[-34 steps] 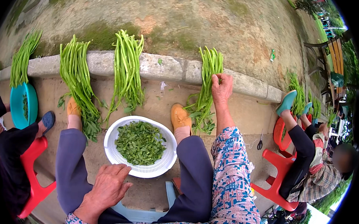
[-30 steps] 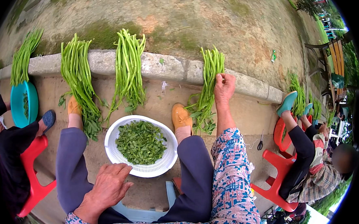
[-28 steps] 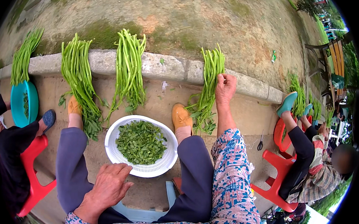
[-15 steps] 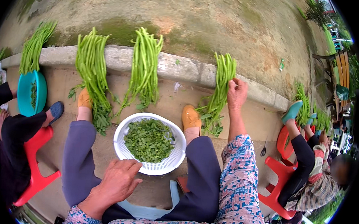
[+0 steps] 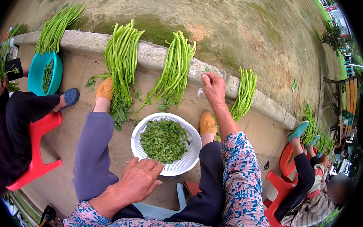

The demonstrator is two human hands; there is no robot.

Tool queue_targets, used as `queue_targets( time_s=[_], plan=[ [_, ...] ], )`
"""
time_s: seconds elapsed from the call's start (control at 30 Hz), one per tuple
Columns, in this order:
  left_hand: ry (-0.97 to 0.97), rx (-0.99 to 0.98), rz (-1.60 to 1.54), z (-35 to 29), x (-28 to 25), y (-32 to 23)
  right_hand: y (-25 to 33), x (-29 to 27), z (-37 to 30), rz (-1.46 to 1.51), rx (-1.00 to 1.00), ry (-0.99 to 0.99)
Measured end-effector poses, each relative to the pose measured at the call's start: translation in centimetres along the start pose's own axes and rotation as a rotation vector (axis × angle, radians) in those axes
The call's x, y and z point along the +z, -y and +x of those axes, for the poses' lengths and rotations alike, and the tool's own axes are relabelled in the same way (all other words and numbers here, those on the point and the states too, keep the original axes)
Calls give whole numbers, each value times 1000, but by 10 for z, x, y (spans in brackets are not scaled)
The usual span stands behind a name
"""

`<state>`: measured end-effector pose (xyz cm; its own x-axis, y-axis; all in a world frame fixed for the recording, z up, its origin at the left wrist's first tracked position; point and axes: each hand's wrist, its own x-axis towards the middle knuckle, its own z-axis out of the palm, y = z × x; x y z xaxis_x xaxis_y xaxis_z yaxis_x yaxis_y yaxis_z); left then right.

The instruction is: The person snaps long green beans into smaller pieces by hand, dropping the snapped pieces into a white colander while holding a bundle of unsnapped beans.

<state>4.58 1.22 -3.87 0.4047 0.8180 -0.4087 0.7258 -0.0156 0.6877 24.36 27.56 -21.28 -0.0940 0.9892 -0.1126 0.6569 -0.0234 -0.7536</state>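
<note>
Between my feet stands a white plastic colander (image 5: 137,154) holding a heap of picked green leaves (image 5: 163,141). At its near rim my left hand (image 5: 139,181) hovers, palm down, thumb apart from loosely stretched fingers, holding nothing visible. My right hand (image 5: 214,88) reaches forward beside the stone curb, thumb and fingers pinched together; whatever they hold, if anything, is hidden. To its right a bundle of long green vegetable stalks (image 5: 245,92) leans on the curb, its lower leafy part behind my forearm. Two more bundles, a left stalk bundle (image 5: 122,61) and a middle stalk bundle (image 5: 176,70), lean left of my hand.
The low curb (image 5: 151,56) crosses ahead, with bare ground beyond. At left a person on a red stool (image 5: 44,147) sits by a teal basin (image 5: 57,76) and another stalk bundle (image 5: 58,29). At right another person sits near an orange-red basin (image 5: 286,158); scissors (image 5: 267,162) lie nearby.
My right hand has left the right-hand stalk bundle and moved leftward beside the curb. The view has turned, shifting the scene rightward. My left hand stays by the colander's near rim.
</note>
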Motion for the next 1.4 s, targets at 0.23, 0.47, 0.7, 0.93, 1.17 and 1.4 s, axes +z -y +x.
queue_targets(
  time_s=[0.23,0.47,0.7,0.93,1.17,1.4],
  plan=[
    [3,34,-27,-12,-2,6,48,60,15,-246,11,-66],
    [18,42,-73,-22,-9,9,58,80,20,-327,71,-24],
    [11,67,-92,-29,-13,13,12,68,29,279,149,53],
    [18,59,-68,-33,-15,11,49,21,12,558,259,84],
    [17,60,-71,-32,-16,12,31,43,18,638,320,-19],
    [39,63,-106,-32,-20,13,8,81,30,296,233,-123]
  ],
)
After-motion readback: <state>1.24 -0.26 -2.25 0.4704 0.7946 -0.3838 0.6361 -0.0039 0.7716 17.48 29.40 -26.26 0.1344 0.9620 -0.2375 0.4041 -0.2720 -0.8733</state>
